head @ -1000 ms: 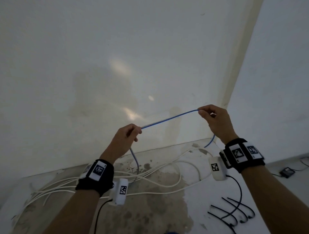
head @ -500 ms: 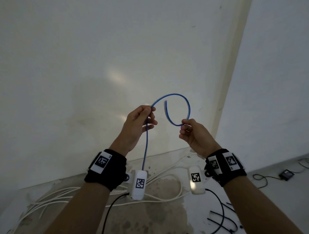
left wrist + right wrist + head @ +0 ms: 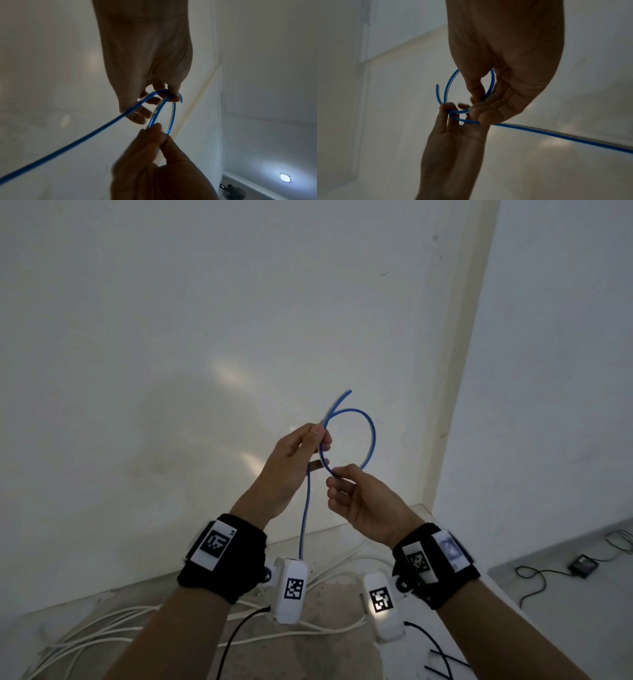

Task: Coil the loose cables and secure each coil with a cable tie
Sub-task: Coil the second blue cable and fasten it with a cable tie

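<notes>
A thin blue cable [image 3: 373, 436] is bent into one small loop in front of the wall, at chest height. My left hand [image 3: 320, 434] pinches the loop where the strands cross at its upper left, and the short free end sticks up past the fingers. My right hand [image 3: 337, 474] pinches the bottom of the loop between thumb and forefinger. The long part of the cable hangs down from the left hand towards the floor. The left wrist view shows the blue cable [image 3: 85, 135] running off to the lower left, and the right wrist view shows the blue cable [image 3: 556, 135] running off to the right.
Several loose white cables [image 3: 120, 618] lie tangled on the stained floor below my hands, along the wall. Thin black strands [image 3: 442, 660] lie on the floor at the lower right. A small black device [image 3: 582, 565] with a black lead sits further right.
My hands have come together. The cable, stretched between them a second ago, is now bent into a closed loop, with the left hand pinching the crossing.
</notes>
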`<control>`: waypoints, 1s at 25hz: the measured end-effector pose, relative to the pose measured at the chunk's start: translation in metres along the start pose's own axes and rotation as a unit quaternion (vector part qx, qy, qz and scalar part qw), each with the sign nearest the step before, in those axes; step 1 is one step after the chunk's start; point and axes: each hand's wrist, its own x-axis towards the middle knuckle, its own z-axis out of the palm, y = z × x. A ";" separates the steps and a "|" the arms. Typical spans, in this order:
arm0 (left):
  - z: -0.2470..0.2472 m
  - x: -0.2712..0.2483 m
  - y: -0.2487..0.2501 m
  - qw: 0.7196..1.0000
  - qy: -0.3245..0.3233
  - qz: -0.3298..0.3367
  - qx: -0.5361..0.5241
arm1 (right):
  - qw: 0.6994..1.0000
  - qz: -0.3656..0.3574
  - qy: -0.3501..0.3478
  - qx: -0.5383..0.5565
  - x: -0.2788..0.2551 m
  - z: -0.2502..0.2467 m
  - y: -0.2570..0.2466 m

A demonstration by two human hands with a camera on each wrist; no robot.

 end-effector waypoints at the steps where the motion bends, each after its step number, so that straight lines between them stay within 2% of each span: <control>1: -0.001 0.001 0.002 1.000 0.003 -0.001 -0.023 | 0.999 -0.009 -0.007 -0.041 0.003 0.001 0.003; 3: -0.003 0.006 0.010 0.995 0.013 -0.013 -0.096 | 0.985 -0.052 -0.029 -0.159 0.012 0.003 0.011; 5: -0.007 0.011 0.022 0.987 0.034 -0.038 -0.154 | 0.959 -0.074 -0.093 -0.257 0.018 0.008 0.017; 7: -0.019 0.016 0.032 0.979 0.047 -0.076 -0.182 | 0.933 -0.082 -0.165 -0.309 0.020 0.009 0.023; 9: -0.040 0.018 0.038 0.972 0.056 -0.123 -0.192 | 0.899 -0.104 -0.184 -0.383 0.023 -0.003 0.025; 12: -0.083 0.008 0.037 0.968 0.084 -0.171 -0.165 | 0.822 -0.121 -0.171 -0.530 0.030 -0.037 0.026; 15: -0.118 -0.012 0.025 0.962 0.096 -0.211 -0.145 | 0.771 -0.105 -0.144 -0.612 0.037 -0.074 0.026; 18: -0.123 -0.031 0.003 0.954 0.074 -0.257 -0.137 | 0.666 -0.155 -0.050 -0.728 0.044 -0.093 0.033; 19: -0.119 -0.037 -0.006 0.951 0.067 -0.267 -0.138 | 0.646 -0.172 -0.028 -0.743 0.045 -0.093 0.037; 21: -0.108 -0.045 -0.020 0.948 0.072 -0.280 -0.134 | 0.645 -0.186 -0.019 -0.741 0.044 -0.090 0.045; 22: -0.104 -0.048 -0.026 0.946 0.084 -0.284 -0.127 | 0.635 -0.175 -0.024 -0.752 0.042 -0.090 0.050; 24: -0.099 -0.052 -0.035 0.945 0.115 -0.281 -0.122 | 0.584 -0.132 -0.040 -0.800 0.037 -0.090 0.059; 25: -0.098 -0.054 -0.038 0.943 0.129 -0.276 -0.133 | 0.575 -0.107 -0.044 -0.810 0.035 -0.092 0.064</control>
